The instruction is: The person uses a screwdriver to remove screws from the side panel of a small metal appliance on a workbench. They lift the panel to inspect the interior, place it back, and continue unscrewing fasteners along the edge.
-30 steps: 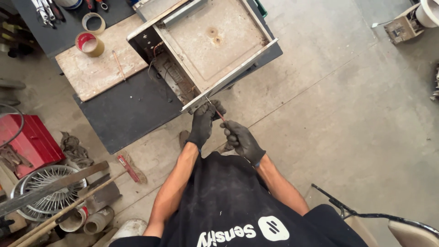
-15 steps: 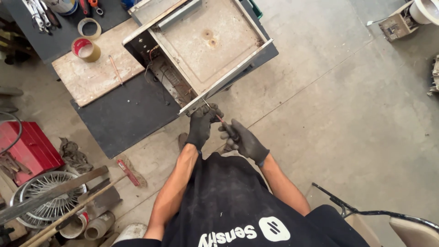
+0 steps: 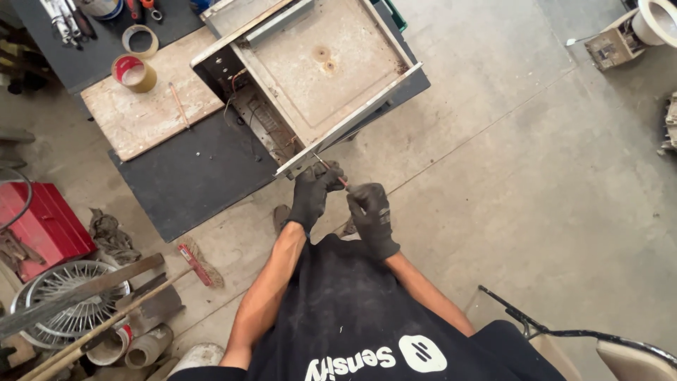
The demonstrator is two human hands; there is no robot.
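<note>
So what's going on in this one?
A person in black gloves stands at the corner of an opened metal appliance casing that lies on a dark table. The left hand and right hand together grip a thin red-handled tool, its tip at the casing's near corner. Tape rolls sit on a wooden board nearby.

Floor [image 3: 536, 176]: bare grey concrete, dusty, crossed by thin joint lines.
Light: even, soft, without hard shadows.
Left edge: red toolbox [image 3: 42, 222], spoked wheel [image 3: 67, 300], long wooden handles [image 3: 92, 331].
Low black board [image 3: 190, 176]: flat on the floor.
Lower right: chair frame [image 3: 564, 331], dark metal tubing.
</note>
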